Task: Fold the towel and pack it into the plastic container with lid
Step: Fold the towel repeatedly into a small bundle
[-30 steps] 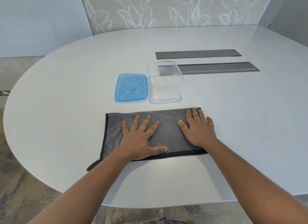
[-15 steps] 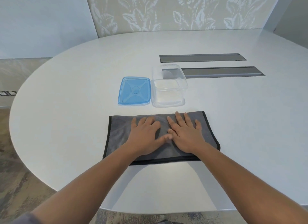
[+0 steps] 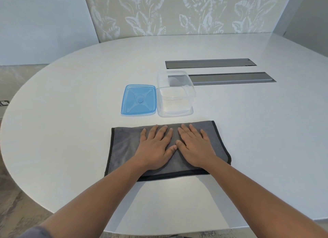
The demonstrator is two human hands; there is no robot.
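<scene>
A grey towel with black edging lies folded into a rectangle on the white table. My left hand and my right hand rest flat on its middle, side by side, fingers straight, thumbs touching. Just beyond the towel stands the clear plastic container, uncovered and with nothing inside. Its blue lid lies flat on the table to the container's left.
Two dark grey cable hatches are set flush in the table behind the container. The rounded table edge curves close on the left and near side. A patterned wall stands beyond the table.
My hands slid inward from the towel's two ends to meet at its middle. The towel's hanging loop at the near left corner no longer shows.
</scene>
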